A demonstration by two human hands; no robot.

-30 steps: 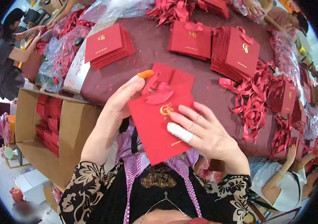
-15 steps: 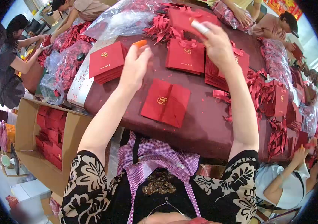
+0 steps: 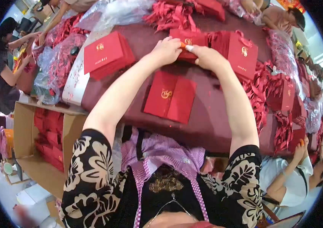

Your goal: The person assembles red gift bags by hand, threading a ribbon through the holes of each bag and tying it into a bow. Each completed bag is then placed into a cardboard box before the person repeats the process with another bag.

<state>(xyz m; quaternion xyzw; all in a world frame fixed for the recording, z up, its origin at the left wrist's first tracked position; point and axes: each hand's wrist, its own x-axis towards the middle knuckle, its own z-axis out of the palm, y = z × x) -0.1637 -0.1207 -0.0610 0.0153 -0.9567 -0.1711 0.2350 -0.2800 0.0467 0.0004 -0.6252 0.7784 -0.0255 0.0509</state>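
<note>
Nearest the camera, at lower left, an open cardboard carton (image 3: 74,129) stands against the table edge and holds red bags packed on edge. To the lower right, a seated co-worker in a white top (image 3: 283,182) sits close to the table. The table (image 3: 214,125) is covered with a dark red cloth. A folded red bag (image 3: 171,97) with a gold emblem lies flat on the cloth, directly ahead of the person and between the two outstretched forearms. Beyond it, both hands meet at the near edge of the red gift bag (image 3: 190,38), which lies on top of a small stack at the middle of the table. The left hand (image 3: 167,49) has its fingers curled shut on that edge, and its thumb wears an orange finger cot (image 3: 183,45). The right hand (image 3: 207,57) is likewise closed on the same edge, with a white-taped fingertip (image 3: 189,48) touching the orange cot. To the left of the hands lies a stack of flat red bags (image 3: 104,53); just beside the right hand stands a taller stack of bags (image 3: 243,53) with ribbon handles. Loose red ribbon (image 3: 262,95) is heaped along the right side of the table, and more ribbon (image 3: 169,17) lies at the far side. Clear plastic wrapping (image 3: 112,9) lies at the far left corner. Another co-worker in dark clothing (image 3: 0,72) works at the far left.
</note>
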